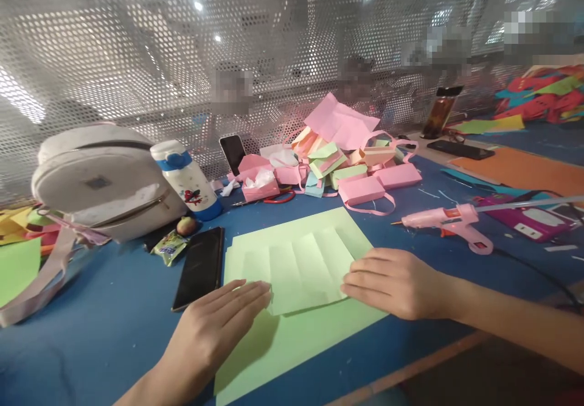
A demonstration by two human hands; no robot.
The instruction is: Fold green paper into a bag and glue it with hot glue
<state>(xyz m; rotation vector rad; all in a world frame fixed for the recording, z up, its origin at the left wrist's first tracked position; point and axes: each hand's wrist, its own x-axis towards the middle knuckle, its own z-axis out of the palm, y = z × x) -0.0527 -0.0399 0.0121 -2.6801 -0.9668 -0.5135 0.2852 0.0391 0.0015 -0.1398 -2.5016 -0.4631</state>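
Note:
A light green paper (pixel 303 269) with several parallel creases rests on larger green sheets (pixel 255 357) on the blue table. My left hand (pixel 207 327) lies over its left edge, fingers stretched out and fingertips touching the paper. At the right edge, my right hand (pixel 396 283) rests with its fingers extended side by side on the creased paper. Both thumbs are hidden beneath the hands. The paper's lower edge stands slightly off the sheets and casts a thin shadow. Left of the stack is a black phone (pixel 199 268), close to my left hand.
A pink glue gun (pixel 449 218) with its cord lies to the right. Behind the sheets, pink and green paper boxes (pixel 360 190) are heaped beside red-handled scissors (pixel 279 198). A bottle (pixel 187 181) and white backpack (pixel 104 181) stand left. A perforated metal panel (pixel 182 59) closes the back.

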